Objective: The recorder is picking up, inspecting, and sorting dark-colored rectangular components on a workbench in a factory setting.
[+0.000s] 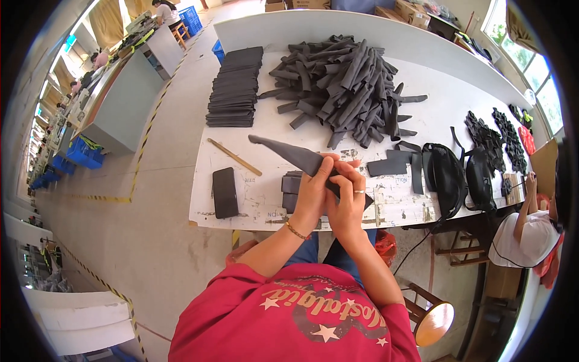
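Over the table's near edge, my two hands hold a dark grey fabric strip [289, 155] that slants out to the upper left, its far end free. My left hand [312, 194] is closed round its middle. Fingers of my right hand [348, 198], which wears a ring, pinch it close by, and a dark end shows beyond them. Below lies a small pile of folded dark pieces [291, 192], partly hidden by my left hand. To the left are a black phone-like slab [225, 193] and a thin wooden stick [235, 157].
A neat stack of dark strips [235, 87] and a loose heap of them [344, 84] lie farther back on the white table [274, 136]. Flat dark pieces [388, 167] and black bags [445, 181] are at right. A person [525, 238] sits there; a wooden stool [434, 323] stands behind me.
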`<state>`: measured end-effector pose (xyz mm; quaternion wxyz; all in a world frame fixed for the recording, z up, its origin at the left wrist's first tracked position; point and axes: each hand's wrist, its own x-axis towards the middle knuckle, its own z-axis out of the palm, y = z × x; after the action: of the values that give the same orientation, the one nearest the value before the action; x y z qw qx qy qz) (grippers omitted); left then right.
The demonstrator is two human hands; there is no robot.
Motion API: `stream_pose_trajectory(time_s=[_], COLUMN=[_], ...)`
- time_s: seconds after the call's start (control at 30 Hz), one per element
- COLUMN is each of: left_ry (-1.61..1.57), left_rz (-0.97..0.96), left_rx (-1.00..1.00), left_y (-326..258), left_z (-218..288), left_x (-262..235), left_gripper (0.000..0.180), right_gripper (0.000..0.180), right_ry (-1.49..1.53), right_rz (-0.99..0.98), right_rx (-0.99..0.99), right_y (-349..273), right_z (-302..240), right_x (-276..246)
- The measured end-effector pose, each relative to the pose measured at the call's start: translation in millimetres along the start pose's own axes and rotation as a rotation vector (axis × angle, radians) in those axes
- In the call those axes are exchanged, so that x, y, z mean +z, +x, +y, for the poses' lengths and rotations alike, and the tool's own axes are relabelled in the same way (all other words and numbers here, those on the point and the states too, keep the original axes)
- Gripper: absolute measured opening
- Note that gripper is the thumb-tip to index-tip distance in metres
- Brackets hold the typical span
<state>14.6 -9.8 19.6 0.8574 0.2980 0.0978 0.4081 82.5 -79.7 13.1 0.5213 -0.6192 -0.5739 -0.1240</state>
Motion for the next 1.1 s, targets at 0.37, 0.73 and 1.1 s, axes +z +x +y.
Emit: stream_pose_trajectory(time_s=[0.37, 0.73, 1.1], left_ry=[-0.025, -0.047, -0.124], left_rz=[0.006, 0.084, 0.197], left_rx=[0.012, 0.046, 0.085], left_y=[-2.5, 1.1, 5.3], left_z=[-9.5, 2.9, 24.5], left_x=[-9.5, -2.4, 6.2], left_gripper=[0.021, 0.023, 0.035], right_gripper=[0.028, 0.033, 0.023], right_ry=[0.042, 0.053, -0.056], right_rz=[-0.215, -0.296, -0.299], right_rx=[0.047, 0.168, -0.103], right_y=[-0.2, -10.5, 1.3], right_z=[5.7, 12.1, 23.9], right_x=[-15.2, -47.1, -53.1])
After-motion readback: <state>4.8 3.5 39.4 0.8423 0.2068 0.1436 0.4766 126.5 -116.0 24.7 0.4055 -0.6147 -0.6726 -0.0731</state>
